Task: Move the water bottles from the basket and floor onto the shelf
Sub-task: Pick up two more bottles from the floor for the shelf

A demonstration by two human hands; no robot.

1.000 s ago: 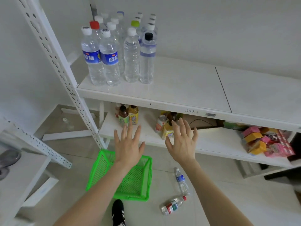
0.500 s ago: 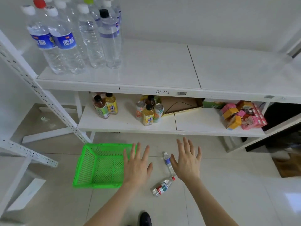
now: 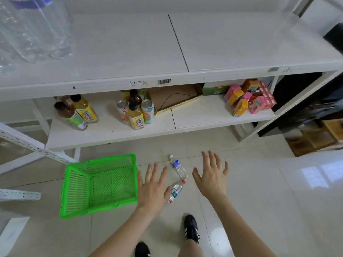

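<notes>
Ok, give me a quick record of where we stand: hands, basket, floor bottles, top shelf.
left hand: open, holding nothing
right hand: open, holding nothing
green basket: on the floor, no bottles visible inside
blue-label bottle: lying on the floor between the hands
red-cap bottle: lying on the floor, partly hidden by the left hand
top shelf: clear bottles standing at its left end, blurred

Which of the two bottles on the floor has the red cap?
The nearer bottle, with the red-and-green label, beside the left hand. The farther bottle has a white cap and blue label.
</notes>
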